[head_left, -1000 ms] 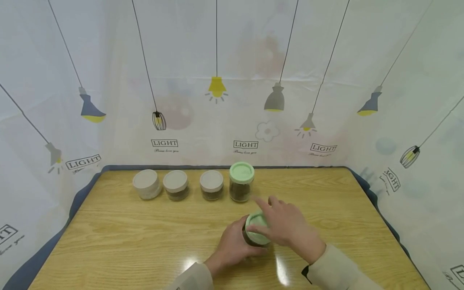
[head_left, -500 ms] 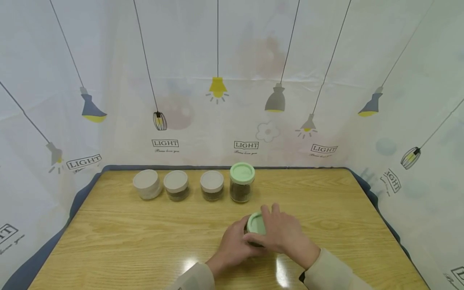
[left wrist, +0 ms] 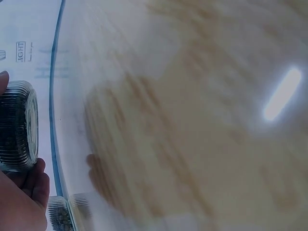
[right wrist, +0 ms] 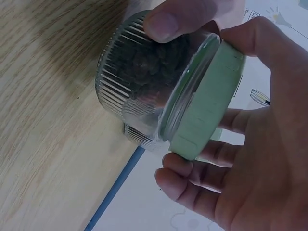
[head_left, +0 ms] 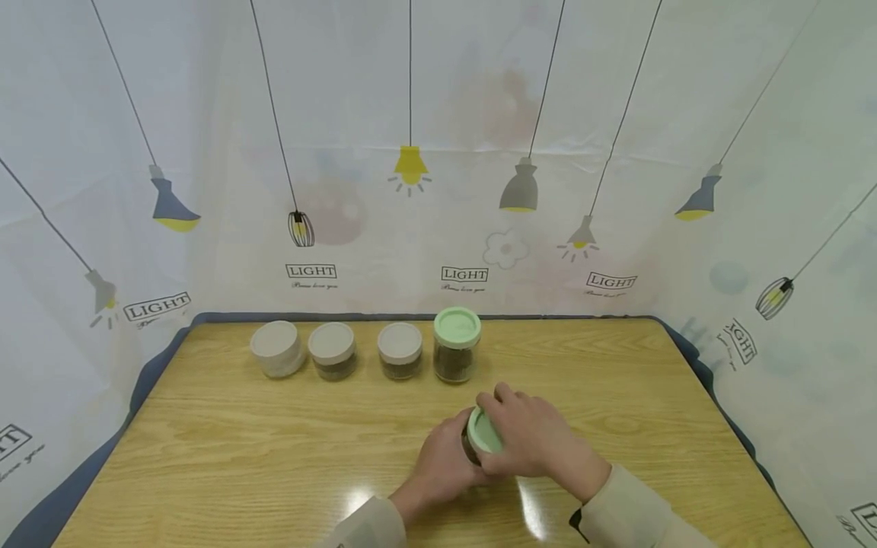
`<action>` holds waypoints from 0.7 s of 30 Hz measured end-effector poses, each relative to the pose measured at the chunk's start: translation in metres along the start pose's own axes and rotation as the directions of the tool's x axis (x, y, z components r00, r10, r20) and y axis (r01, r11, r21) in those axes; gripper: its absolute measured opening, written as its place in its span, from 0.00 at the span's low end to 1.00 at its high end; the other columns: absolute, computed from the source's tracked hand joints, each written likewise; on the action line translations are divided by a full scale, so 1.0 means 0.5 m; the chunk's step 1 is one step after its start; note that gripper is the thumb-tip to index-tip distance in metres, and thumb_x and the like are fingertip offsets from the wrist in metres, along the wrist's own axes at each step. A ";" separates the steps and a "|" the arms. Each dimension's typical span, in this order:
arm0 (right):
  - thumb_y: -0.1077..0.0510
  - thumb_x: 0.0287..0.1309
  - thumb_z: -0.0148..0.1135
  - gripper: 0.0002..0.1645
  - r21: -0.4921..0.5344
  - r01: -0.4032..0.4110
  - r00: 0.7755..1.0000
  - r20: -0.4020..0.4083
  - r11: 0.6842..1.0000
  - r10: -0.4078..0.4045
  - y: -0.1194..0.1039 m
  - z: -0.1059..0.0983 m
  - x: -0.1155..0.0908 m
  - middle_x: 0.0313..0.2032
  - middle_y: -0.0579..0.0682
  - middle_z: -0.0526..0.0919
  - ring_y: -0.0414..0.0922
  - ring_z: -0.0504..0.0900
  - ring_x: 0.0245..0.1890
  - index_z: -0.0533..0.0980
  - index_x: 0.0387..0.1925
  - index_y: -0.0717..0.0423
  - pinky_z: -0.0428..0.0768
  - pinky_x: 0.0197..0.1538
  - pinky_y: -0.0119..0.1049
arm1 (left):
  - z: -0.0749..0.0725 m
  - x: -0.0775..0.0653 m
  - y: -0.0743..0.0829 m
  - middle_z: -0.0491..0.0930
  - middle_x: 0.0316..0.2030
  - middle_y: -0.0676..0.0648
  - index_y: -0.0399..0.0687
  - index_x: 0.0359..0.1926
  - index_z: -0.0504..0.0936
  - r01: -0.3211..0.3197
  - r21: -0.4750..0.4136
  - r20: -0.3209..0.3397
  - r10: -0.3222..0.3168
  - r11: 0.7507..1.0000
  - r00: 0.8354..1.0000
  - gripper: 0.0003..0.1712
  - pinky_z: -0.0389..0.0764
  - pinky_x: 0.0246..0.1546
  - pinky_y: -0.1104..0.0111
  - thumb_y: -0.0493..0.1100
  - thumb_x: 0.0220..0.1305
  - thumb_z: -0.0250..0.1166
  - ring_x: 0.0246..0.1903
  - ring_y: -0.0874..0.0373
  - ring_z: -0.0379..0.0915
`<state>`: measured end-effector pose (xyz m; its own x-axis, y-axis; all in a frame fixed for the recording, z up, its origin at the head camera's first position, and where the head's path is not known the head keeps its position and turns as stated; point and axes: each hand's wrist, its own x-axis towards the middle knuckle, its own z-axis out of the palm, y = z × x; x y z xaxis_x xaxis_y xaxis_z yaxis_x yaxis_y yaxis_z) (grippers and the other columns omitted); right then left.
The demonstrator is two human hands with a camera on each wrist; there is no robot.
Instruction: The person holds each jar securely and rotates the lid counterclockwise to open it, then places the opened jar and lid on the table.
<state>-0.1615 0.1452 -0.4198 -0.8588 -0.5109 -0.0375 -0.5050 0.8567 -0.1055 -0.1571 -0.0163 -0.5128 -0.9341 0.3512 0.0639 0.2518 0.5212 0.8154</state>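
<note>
Right wrist view shows the right hand point(right wrist: 269, 159) curled over a pale green lid point(right wrist: 209, 101), the thumb at one edge and the fingers point(right wrist: 175, 185) at the opposite one, spread only as wide as the lid between them. Inside the grip of the left hand point(head_left: 441, 460) is the jar point(right wrist: 118, 77), ribbed glass with dark contents point(right wrist: 154, 60); the left thumb presses its side and the other fingers wrap around it. From the left wrist, a gap shows between the jar's base and the table point(head_left: 260, 464), so the jar appears to be held up by the fingers alone.

That is probably the main risk: glass is slick, and if the right fingers twist harder than the left ones can resist, the jar could spin or drop. A clear band of glass shows beside the lid, and I cannot tell whether the lid is seated or loose. If loose, a sudden tug might free it and tip the contents out below the fingers. Uneven pressure from thumb and fingers could also cock the lid and make it bind.

Just beyond the right fingertips stands a taller green-lidded jar point(head_left: 457, 361), with white-lidded jars point(head_left: 332, 352) farther to their left; a hand jerking forward on release could knock the nearest.
</note>
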 end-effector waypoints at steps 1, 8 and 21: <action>0.38 0.38 0.65 0.39 0.011 0.011 1.000 0.010 1.000 -0.011 0.003 0.000 0.000 0.40 0.48 0.72 0.42 0.71 0.30 0.71 0.54 0.49 0.73 0.30 0.37 | 0.000 0.000 -0.001 0.79 0.55 0.51 0.49 0.66 0.69 0.001 -0.003 0.003 -0.001 1.000 1.000 0.53 0.78 0.55 0.60 0.65 0.41 0.76 0.53 0.57 0.76; 0.41 0.37 0.67 0.41 0.075 0.051 0.998 0.036 0.996 -0.054 0.011 -0.009 -0.001 0.44 0.46 0.73 0.43 0.73 0.36 0.71 0.58 0.44 0.74 0.35 0.38 | -0.002 -0.001 0.000 0.79 0.54 0.51 0.49 0.66 0.68 0.003 -0.017 0.004 -0.003 1.000 1.000 0.54 0.78 0.54 0.61 0.65 0.40 0.77 0.53 0.57 0.76; 0.40 0.42 0.69 0.39 0.083 0.055 0.997 0.043 0.995 -0.058 0.008 -0.026 -0.004 0.48 0.47 0.74 0.44 0.74 0.38 0.71 0.59 0.44 0.75 0.36 0.39 | 0.001 -0.003 -0.002 0.79 0.53 0.53 0.52 0.67 0.68 0.020 -0.033 0.016 -0.019 0.999 1.000 0.53 0.78 0.53 0.61 0.62 0.40 0.77 0.52 0.59 0.75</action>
<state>-0.1630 0.1508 -0.4073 -0.8233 -0.5627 -0.0743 -0.5423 0.8185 -0.1896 -0.1558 -0.0171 -0.5141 -0.9348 0.3531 0.0391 0.2247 0.5023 0.8350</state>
